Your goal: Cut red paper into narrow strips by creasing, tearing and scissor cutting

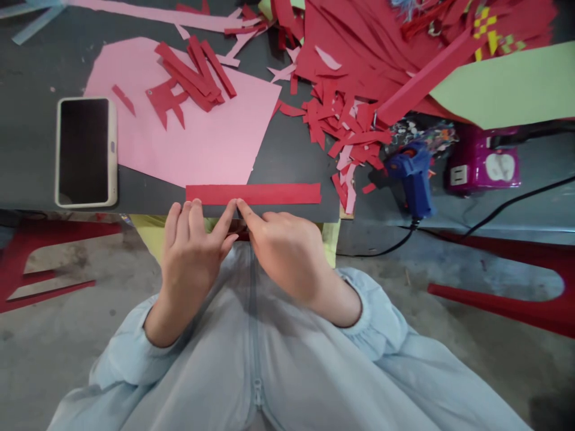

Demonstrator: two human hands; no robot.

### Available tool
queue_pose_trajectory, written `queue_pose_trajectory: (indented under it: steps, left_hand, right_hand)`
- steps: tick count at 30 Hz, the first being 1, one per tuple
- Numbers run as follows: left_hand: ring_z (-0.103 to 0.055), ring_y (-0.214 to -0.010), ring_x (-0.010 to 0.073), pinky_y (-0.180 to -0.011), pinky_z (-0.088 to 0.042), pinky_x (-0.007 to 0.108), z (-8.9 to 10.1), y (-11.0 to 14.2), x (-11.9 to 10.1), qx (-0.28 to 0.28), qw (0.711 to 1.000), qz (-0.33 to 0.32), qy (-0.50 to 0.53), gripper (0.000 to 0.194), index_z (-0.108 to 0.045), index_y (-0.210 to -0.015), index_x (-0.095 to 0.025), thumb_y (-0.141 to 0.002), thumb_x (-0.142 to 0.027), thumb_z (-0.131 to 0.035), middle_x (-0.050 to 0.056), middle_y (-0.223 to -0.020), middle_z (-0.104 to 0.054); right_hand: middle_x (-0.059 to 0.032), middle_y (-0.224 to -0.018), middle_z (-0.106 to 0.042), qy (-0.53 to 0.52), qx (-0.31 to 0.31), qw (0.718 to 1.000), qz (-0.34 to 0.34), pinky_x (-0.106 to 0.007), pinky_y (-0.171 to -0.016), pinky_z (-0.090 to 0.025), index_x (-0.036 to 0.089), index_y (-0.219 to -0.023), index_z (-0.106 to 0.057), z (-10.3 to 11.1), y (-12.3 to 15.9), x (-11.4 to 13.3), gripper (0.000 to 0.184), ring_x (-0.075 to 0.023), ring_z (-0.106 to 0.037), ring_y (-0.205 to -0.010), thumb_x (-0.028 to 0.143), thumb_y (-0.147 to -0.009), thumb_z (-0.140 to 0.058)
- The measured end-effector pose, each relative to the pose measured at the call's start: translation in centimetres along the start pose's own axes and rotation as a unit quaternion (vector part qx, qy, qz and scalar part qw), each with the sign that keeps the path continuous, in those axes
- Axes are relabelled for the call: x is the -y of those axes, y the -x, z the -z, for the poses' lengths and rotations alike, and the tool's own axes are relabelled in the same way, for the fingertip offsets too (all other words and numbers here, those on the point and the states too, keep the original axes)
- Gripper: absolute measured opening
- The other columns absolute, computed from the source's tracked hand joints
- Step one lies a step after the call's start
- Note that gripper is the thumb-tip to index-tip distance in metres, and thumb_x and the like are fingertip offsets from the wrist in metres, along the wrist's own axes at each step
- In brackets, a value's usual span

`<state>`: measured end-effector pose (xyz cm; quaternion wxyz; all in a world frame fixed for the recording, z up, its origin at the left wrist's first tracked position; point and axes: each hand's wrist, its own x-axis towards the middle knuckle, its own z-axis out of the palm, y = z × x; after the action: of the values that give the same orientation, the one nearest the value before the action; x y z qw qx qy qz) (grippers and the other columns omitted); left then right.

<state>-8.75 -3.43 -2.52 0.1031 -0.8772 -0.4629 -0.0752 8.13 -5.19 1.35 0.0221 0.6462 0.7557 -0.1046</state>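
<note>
A long red paper strip (274, 194) lies flat along the table's near edge, its left end over the tip of a large pink sheet (197, 137). My left hand (191, 251) rests at the strip's lower edge, fingers spread and the index fingertip touching the paper near its middle. Right beside that fingertip, the index finger of my right hand (287, 251) presses on the same edge. That finger is stretched out, while the others bend under the palm and are partly hidden. Neither hand grips anything.
Red paper pieces (193, 72) lie on the pink sheet, with a phone (85, 152) to its left. Red and pink scraps (350, 129), a blue glue gun (412, 176) with its cord and a purple box (483, 161) are at right. Red stools (507, 299) flank me.
</note>
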Motion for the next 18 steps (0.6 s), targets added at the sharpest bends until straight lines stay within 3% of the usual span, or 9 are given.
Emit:
queue_pose_trajectory:
  steps: [5, 10, 14, 18]
  left_hand:
    - [-0.058, -0.125, 0.0347, -0.097, -0.047, 0.050, 0.7, -0.5, -0.9, 0.041, 0.999, -0.003, 0.031, 0.054, -0.051, -0.146, -0.021, -0.096, -0.042, -0.054, 0.019, -0.137, -0.061]
    - [-0.063, -0.119, 0.0327, -0.095, -0.045, 0.043, 0.5, -1.0, -1.8, 0.030, 0.998, -0.027, 0.053, 0.055, -0.048, -0.145, -0.006, -0.098, -0.035, -0.048, 0.022, -0.134, -0.064]
    - [-0.065, -0.113, 0.0355, -0.090, -0.047, 0.046, 0.3, -1.4, -2.4, 0.032, 0.999, -0.036, 0.019, 0.050, -0.055, -0.143, -0.018, -0.097, -0.040, -0.051, 0.022, -0.127, -0.067]
    - [-0.065, -0.112, 0.0333, -0.090, -0.049, 0.046, 0.2, -1.7, -2.8, 0.022, 0.999, -0.026, -0.010, 0.052, -0.053, -0.144, -0.027, -0.094, -0.041, -0.058, 0.018, -0.126, -0.067]
  right_hand:
    - [-0.0051, -0.072, -0.071, 0.015, 0.040, 0.999, -0.023, -0.031, -0.050, -0.026, 0.022, -0.149, -0.050, 0.2, 0.1, -0.4, 0.054, -0.0157, -0.061, -0.063, 0.015, -0.095, -0.044]
    - [-0.0043, -0.070, -0.070, 0.021, 0.068, 0.996, -0.063, -0.030, -0.051, -0.025, 0.026, -0.150, -0.048, 0.5, 0.8, -1.6, 0.056, -0.0157, -0.061, -0.064, 0.015, -0.095, -0.044]
    - [-0.0041, -0.074, -0.072, 0.023, 0.065, 0.995, -0.077, -0.031, -0.051, -0.023, 0.027, -0.150, -0.048, 0.5, 1.3, -2.5, 0.056, -0.0158, -0.062, -0.064, 0.015, -0.095, -0.044]
    - [-0.0031, -0.072, -0.072, 0.029, 0.055, 0.994, -0.091, -0.031, -0.051, -0.021, 0.028, -0.148, -0.050, 0.4, 1.7, -3.5, 0.054, -0.0160, -0.063, -0.064, 0.017, -0.096, -0.044]
